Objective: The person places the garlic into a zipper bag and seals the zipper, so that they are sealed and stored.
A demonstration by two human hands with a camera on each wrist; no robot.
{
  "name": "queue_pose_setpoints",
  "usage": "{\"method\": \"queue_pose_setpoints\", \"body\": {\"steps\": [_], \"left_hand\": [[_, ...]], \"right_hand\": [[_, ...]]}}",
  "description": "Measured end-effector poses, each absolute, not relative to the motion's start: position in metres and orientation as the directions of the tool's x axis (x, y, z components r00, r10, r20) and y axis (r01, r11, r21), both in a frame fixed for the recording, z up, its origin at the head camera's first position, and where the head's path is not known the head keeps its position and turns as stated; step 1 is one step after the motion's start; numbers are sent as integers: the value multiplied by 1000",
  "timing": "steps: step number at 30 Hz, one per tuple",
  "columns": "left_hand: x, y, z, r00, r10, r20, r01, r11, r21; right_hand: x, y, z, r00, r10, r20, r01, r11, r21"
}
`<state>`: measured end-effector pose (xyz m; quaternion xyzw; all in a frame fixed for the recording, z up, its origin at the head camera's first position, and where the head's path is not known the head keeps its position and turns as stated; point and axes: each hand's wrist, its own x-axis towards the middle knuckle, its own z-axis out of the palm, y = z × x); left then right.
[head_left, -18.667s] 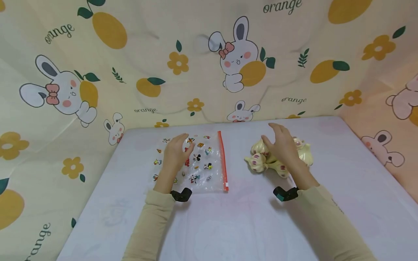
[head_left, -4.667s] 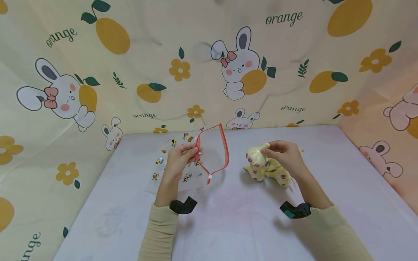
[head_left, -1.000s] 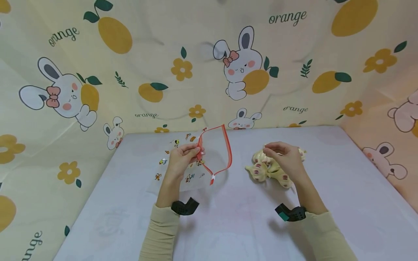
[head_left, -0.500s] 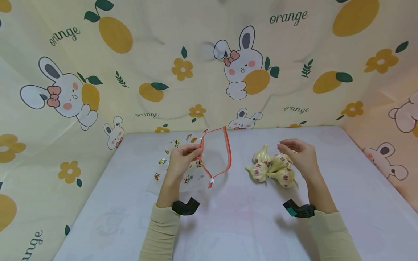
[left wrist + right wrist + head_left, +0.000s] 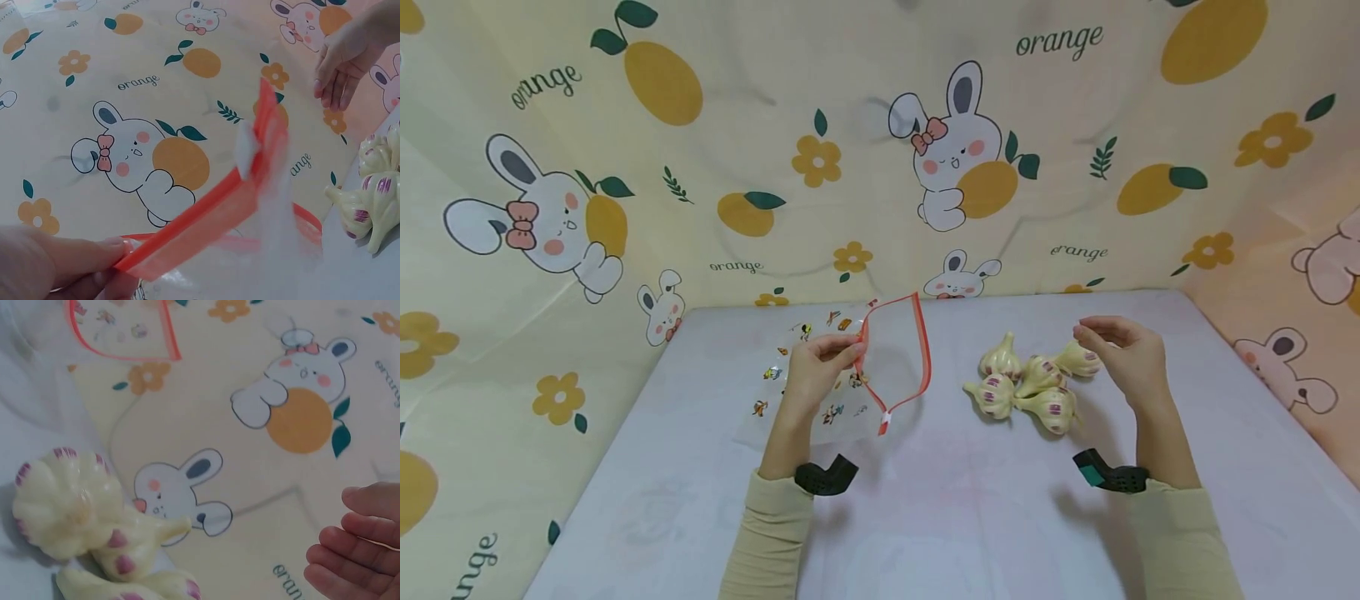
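Note:
My left hand (image 5: 812,371) pinches one side of the red zip edge of a clear zip bag (image 5: 923,346) printed with small cartoon figures. The bag's mouth gapes toward the right, and its body lies behind and left of the hand. In the left wrist view the thumb and fingers grip the red zip strip (image 5: 194,228). Several garlic bulbs (image 5: 995,394), cream with purple marks, lie clustered on the table to the right of the bag. Just right of that cluster, my right hand (image 5: 1127,362) hovers with loosely bent fingers and holds nothing; the right wrist view shows relaxed fingers (image 5: 350,550).
A pale cloth-covered table (image 5: 955,508) carries everything. Behind and at both sides rises a curtain (image 5: 850,200) with rabbits, oranges and flowers. A black wrist camera (image 5: 826,477) sits on the left wrist, another black wrist camera (image 5: 1111,475) on the right.
Since the earliest frame the flat bag has been opened and lifted by its edge. The garlic bulb held 4.7 s ago is let go. Over the last second my right hand moved right, uncovering the bulbs.

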<state>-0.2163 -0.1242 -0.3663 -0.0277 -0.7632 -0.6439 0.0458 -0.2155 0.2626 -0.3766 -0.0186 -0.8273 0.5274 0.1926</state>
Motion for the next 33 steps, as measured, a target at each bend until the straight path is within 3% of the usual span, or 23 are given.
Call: {"method": "queue_pose_setpoints", "body": {"steps": [12,28,33], "left_hand": [[-215,-124,-367,-990,-1,141,138,188,972],[-216,-124,-366,-989,11,147,146,178,973],[-217,-123,-368,-989,16,150,151,172,974]], "right_hand": [[-213,281,-380,-929,245,278,-110,533,-839],[-216,301,-386,-932,275,238,-89,462,-882],[-219,307,-394,-939,243,245,-85,523,-848]]}}
